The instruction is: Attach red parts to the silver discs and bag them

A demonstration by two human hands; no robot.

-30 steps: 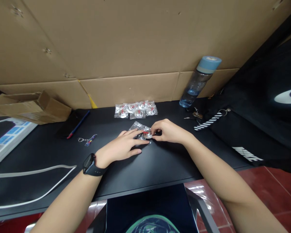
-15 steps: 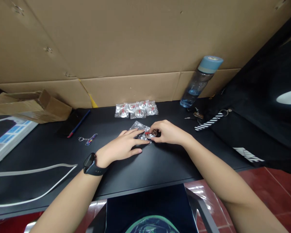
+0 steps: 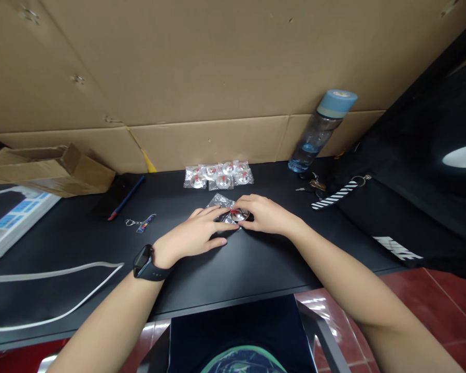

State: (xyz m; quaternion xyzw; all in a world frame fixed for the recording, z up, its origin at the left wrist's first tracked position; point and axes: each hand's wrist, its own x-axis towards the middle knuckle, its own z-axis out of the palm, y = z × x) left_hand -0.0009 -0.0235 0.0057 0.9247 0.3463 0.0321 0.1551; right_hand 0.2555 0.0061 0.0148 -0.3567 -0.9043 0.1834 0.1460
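Observation:
A small round silvery metal piece with a red part [image 3: 239,214] lies at the mouth of a clear plastic bag [image 3: 221,201] on the black desk. The thumb and fingers of my right hand [image 3: 262,213] close round its right side. From the left, my left hand [image 3: 201,231] lies flat over the bag, fingers stretched and apart, fingertips at the edge of the metal piece. My left hand hides part of the bag. Behind both hands sit several similar round pieces in clear bags [image 3: 222,181], set in two rows.
A blue-capped water bottle [image 3: 319,132] and keys [image 3: 316,183] stand and lie at the right, beside a black bag [image 3: 419,207]. On the left are a cardboard box [image 3: 58,171], a pen [image 3: 128,196], a keychain [image 3: 144,223] and a white cable [image 3: 89,295]. Cardboard [image 3: 202,67] walls the back.
My right hand has moved slightly left with the round metal piece, its fingers now reaching further over the top. My left hand stays almost still on the bag.

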